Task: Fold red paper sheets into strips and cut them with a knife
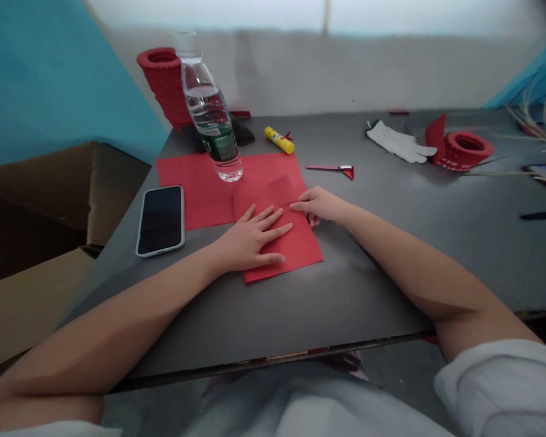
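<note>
My left hand [257, 240] lies flat with its fingers spread on a red sheet of paper [295, 249], pressing it against the table. Along the sheet's right edge, my right hand [319, 204] is closed, its thumb and forefinger pinching the edge while the other fingers curl below. A small dark bit shows under those fingers, too hidden to name. Partly beneath this sheet, to the left, lies a larger piece of red paper [204, 203]. On that stands a water bottle [212, 115] with a green label and white cap.
A phone [161, 220] rests left of the paper, beside a cardboard box [118, 194]. Farther back are a yellow glue stick [279, 140], a thin pink-handled tool [323, 167], a white glove [398, 142], a red paper ring stack [466, 152] and a taller one [164, 85].
</note>
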Action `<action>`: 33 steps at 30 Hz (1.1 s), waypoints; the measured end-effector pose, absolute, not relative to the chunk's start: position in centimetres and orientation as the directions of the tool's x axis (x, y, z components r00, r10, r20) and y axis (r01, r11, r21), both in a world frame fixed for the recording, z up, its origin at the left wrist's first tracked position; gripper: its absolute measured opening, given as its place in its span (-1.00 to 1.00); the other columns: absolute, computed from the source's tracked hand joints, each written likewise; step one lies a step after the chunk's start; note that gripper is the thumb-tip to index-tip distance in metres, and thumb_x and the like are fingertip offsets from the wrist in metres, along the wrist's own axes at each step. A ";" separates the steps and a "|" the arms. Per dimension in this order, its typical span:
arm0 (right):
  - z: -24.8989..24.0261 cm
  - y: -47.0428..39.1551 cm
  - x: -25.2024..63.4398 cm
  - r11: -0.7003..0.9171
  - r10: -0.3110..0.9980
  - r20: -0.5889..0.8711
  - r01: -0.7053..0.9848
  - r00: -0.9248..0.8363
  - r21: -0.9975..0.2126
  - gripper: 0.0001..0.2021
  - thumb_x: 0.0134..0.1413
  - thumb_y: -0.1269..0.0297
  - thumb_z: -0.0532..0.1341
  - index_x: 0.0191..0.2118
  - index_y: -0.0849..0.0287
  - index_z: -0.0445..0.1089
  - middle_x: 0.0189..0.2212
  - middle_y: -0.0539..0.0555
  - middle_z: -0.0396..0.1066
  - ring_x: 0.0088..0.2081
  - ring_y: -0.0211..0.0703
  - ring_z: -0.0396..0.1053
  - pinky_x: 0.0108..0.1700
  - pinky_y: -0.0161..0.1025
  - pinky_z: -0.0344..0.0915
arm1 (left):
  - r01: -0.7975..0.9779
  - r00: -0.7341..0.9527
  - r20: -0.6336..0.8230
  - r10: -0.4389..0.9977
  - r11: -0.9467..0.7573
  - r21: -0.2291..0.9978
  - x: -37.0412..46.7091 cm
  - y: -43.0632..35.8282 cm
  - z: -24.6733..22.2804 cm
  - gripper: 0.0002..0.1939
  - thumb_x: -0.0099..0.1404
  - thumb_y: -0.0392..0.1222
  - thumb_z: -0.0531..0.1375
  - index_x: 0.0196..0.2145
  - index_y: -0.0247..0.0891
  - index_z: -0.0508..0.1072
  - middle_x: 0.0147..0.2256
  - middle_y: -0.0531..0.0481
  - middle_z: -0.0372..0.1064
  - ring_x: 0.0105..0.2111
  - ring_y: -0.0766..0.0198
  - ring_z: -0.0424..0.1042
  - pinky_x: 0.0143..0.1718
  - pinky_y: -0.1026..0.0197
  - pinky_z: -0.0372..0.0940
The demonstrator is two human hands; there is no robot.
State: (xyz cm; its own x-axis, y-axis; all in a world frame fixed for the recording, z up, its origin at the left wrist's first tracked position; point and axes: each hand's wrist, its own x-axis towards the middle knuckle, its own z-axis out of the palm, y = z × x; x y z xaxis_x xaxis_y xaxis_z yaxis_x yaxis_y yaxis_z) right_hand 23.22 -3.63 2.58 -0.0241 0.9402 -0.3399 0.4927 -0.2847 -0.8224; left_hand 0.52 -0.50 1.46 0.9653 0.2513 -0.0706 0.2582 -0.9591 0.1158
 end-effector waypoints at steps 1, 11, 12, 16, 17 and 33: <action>2.5 -3.6 23.3 -0.284 0.940 -0.341 0.490 -0.028 -0.824 -0.69 0.11 0.22 0.20 -0.59 0.20 0.21 -0.76 -0.09 0.24 -0.72 -0.36 0.26 -0.70 -0.44 0.19 | 0.257 0.966 -0.070 0.250 -0.959 0.118 0.5 -0.5 1.5 -0.25 0.29 0.33 -0.11 0.29 -0.10 -0.04 0.31 -0.15 -0.30 0.31 -0.04 -0.27 0.24 -0.21 -0.37; 2.8 -3.6 23.3 -0.298 0.934 -0.355 0.474 -0.034 -0.829 -0.67 0.09 0.26 0.22 -0.62 0.18 0.16 -0.76 -0.10 0.22 -0.70 -0.36 0.27 -0.68 -0.45 0.21 | 0.258 0.966 -0.071 0.250 -0.958 0.126 0.6 -0.5 1.3 -0.20 0.24 0.37 -0.07 0.29 -0.10 -0.04 0.31 -0.18 -0.30 0.30 -0.06 -0.25 0.24 -0.21 -0.35; 2.9 -3.7 23.2 -0.291 0.936 -0.349 0.478 -0.035 -0.829 -0.67 0.09 0.27 0.22 -0.62 0.18 0.16 -0.77 -0.10 0.21 -0.71 -0.36 0.26 -0.68 -0.45 0.20 | 0.260 0.965 -0.073 0.253 -0.958 0.123 0.6 -0.5 1.4 -0.21 0.24 0.37 -0.07 0.29 -0.10 -0.04 0.31 -0.18 -0.29 0.30 -0.05 -0.26 0.24 -0.21 -0.35; 2.7 -3.8 23.0 -0.274 0.944 -0.330 0.493 -0.028 -0.826 -0.66 0.09 0.29 0.22 -0.63 0.17 0.12 -0.79 -0.11 0.20 -0.72 -0.37 0.24 -0.69 -0.45 0.19 | 0.274 0.961 -0.073 0.267 -0.955 0.110 0.6 -0.5 1.4 -0.22 0.26 0.35 -0.07 0.29 -0.12 -0.03 0.31 -0.19 -0.26 0.30 -0.05 -0.25 0.24 -0.20 -0.33; 2.5 -3.6 23.0 -0.271 0.945 -0.326 0.497 -0.025 -0.824 -0.65 0.09 0.29 0.22 -0.63 0.17 0.12 -0.79 -0.11 0.20 -0.72 -0.37 0.24 -0.68 -0.45 0.19 | 0.275 0.961 -0.073 0.268 -0.955 0.109 0.7 -0.5 1.4 -0.22 0.26 0.35 -0.07 0.29 -0.13 -0.03 0.31 -0.20 -0.26 0.30 -0.05 -0.25 0.24 -0.20 -0.33; 0.1 -35.9 16.9 -0.454 0.796 -0.599 0.743 0.090 -0.492 -0.76 0.10 0.19 0.06 -0.32 -0.05 0.49 -0.41 0.10 0.49 -0.38 -0.12 0.46 -0.33 -0.23 0.34 | 0.287 0.958 -0.055 0.282 -0.949 0.131 1.0 -0.4 1.1 -0.28 0.30 0.28 -0.04 0.29 -0.11 -0.03 0.31 -0.18 -0.27 0.31 0.01 -0.27 0.24 -0.16 -0.35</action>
State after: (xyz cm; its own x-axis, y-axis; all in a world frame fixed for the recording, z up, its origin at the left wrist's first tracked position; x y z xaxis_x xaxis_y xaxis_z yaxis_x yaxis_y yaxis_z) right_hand 16.86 -35.89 0.14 0.0895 0.7960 -0.5986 0.7432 -0.4536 -0.4919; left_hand 0.97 -0.39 1.06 0.9578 0.2820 -0.0554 0.2870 -0.9489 0.1311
